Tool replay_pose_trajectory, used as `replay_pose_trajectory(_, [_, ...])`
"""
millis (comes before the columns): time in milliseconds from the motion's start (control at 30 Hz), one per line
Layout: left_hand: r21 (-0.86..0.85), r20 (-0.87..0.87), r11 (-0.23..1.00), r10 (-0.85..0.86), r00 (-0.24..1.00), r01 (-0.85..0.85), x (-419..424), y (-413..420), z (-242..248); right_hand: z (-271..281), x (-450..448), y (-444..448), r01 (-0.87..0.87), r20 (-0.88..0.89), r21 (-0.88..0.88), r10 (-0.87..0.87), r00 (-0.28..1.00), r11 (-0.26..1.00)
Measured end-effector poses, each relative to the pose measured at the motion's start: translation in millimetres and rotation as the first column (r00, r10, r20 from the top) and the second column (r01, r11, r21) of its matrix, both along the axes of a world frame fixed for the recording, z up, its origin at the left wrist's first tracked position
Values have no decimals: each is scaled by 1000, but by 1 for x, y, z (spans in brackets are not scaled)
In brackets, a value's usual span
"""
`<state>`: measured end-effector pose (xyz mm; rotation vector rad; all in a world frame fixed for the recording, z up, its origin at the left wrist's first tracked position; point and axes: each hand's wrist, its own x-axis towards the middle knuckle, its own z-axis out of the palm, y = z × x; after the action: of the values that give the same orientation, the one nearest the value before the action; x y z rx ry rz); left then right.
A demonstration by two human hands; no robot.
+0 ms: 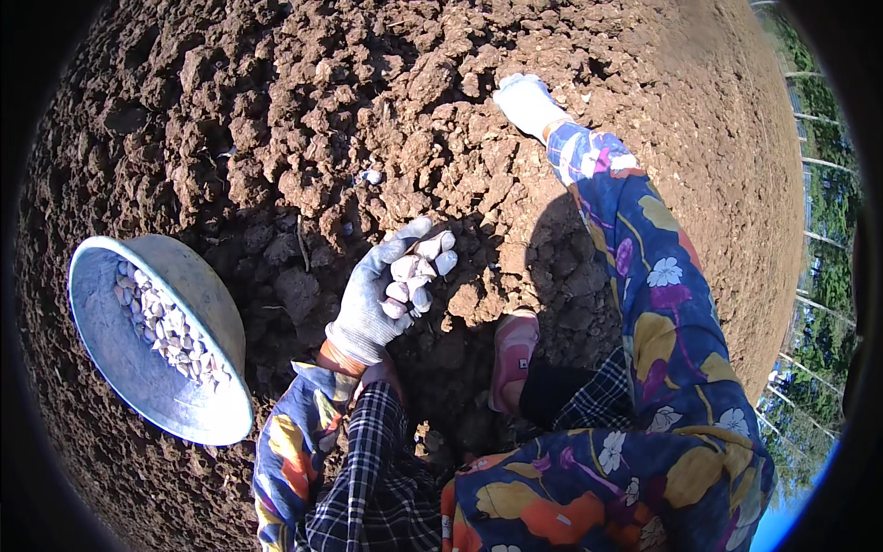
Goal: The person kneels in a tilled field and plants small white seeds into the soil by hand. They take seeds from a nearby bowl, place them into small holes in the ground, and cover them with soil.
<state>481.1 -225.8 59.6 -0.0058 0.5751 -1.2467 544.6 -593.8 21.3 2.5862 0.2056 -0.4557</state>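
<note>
My left hand (362, 293), in a pale knit glove, cups several garlic cloves (414, 270) with the palm up, low over the soil. Further out on the right, my right hand (530, 105) reaches down to the cloddy brown soil (428, 148). It wears a whitish glove, and bright glare hides its fingertips and anything they may hold. To the left of my left hand, a round basin (131, 352) tilts towards its open side, with a heap of garlic cloves (172, 331) inside.
A pale, clove-like piece (371, 176) lies among the clods between my hands. My pink shoe (516, 355) rests on the soil, near plaid cloth (376, 448) over my legs. Green trees and pale poles (824, 186) line the field's far edge at right.
</note>
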Motion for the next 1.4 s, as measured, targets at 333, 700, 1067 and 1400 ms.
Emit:
replay_pose_trajectory(333, [26, 148, 997, -72, 986, 69, -22, -13, -8, 105, -104, 142, 170, -235, 885, 101, 967, 434])
replay_pose_trajectory(700, [119, 235, 960, -275, 932, 253, -51, -18, 5, 100, -171, 152, -49, -1, 909, 119, 993, 414])
replay_pose_trajectory(1067, [183, 232, 971, -196, 953, 155, -17, -47, 16, 119, -99, 84, 260, -212, 844, -155, 965, 469])
replay_pose_trajectory(1400, [159, 173, 983, -117, 978, 89, -12, -25, 6, 21, -23, 17, -10, -27, 134, 13, 1000, 991])
